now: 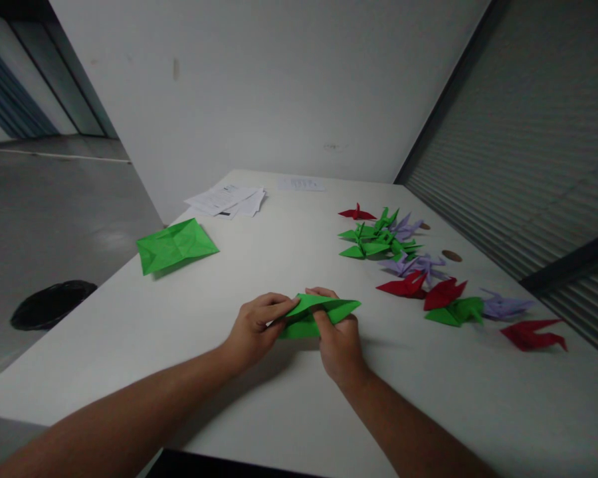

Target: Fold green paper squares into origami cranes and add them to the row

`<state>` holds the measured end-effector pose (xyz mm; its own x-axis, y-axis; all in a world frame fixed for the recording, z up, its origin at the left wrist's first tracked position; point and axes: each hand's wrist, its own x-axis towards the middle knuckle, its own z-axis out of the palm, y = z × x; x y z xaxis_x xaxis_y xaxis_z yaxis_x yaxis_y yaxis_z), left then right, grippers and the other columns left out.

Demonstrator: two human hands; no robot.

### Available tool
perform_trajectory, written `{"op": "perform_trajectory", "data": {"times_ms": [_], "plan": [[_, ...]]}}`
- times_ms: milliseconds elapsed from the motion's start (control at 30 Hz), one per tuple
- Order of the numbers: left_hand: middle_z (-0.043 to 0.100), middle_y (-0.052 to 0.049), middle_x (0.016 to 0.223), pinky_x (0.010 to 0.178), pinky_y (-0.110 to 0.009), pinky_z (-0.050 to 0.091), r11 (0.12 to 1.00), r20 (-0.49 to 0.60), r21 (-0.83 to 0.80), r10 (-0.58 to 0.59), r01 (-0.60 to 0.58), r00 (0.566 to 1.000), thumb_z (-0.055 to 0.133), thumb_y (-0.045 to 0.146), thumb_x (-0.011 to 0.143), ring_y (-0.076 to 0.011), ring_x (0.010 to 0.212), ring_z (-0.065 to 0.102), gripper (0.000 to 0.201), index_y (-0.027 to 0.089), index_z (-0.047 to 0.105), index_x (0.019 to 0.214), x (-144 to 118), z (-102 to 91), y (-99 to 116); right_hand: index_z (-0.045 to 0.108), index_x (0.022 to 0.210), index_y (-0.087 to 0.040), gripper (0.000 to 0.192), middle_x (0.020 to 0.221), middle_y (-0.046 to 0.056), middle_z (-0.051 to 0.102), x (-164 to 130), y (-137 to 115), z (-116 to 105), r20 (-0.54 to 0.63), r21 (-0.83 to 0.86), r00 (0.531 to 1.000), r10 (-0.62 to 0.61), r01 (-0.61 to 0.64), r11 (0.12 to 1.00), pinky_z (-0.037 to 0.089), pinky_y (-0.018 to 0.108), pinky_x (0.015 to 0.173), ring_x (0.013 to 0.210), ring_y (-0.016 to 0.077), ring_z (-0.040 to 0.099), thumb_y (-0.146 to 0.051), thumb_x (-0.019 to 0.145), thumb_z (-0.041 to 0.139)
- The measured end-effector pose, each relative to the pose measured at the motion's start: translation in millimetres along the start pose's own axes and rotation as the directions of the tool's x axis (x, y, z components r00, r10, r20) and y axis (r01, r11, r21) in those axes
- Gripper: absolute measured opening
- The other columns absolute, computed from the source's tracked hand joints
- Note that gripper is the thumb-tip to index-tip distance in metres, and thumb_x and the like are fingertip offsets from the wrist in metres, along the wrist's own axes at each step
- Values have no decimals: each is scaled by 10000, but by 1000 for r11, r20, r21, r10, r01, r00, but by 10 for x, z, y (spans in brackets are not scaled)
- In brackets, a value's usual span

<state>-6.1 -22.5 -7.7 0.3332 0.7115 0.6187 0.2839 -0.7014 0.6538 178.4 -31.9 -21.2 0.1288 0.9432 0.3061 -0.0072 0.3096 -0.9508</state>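
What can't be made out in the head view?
- Green paper: its lower folds, covered by left hand and right hand.
- White sheets at the table's far edge: print too small to read.
- Folded paper figures: overlapping, exact count unclear.
- Black bin: contents too dark.

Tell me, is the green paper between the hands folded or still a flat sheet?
Folded. The green paper shows layered flaps and a pointed tip at its right end, pinched by the left hand and right hand above the table.
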Motion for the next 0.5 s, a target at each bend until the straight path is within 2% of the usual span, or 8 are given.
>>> {"op": "perform_trajectory", "data": {"times_ms": [267,433,500], "plan": [[639,-32,980,734,-277,511,997,78,-73,29,-24,997,568,44,910,-154,854,614,640,401,574,1441,-11,41,-34,765,1074,-202,241,1098,72,748,9,-5,26,-42,164,989,143,-135,977,539,362,905,1021,247,681,-342,883,721],[604,-33,986,754,-296,470,979,151,-198,-14,44,988,632,236,974,-169,873,575,531,411,540,1467,-8,33,-32,770,1079,-199,252,1126,81,760,13,38,14,-48,206,983,179,-166,964,537,396,942,1057,269,691,-330,871,715],[592,-36,973,762,-304,453,954,199,-283,-41,98,979,585,330,1011,-172,865,558,462,388,548,1468,-4,9,-22,768,1077,-194,255,1118,84,768,15,34,9,-50,208,981,188,-173,963,533,411,961,1062,279,700,-326,868,708]]}}
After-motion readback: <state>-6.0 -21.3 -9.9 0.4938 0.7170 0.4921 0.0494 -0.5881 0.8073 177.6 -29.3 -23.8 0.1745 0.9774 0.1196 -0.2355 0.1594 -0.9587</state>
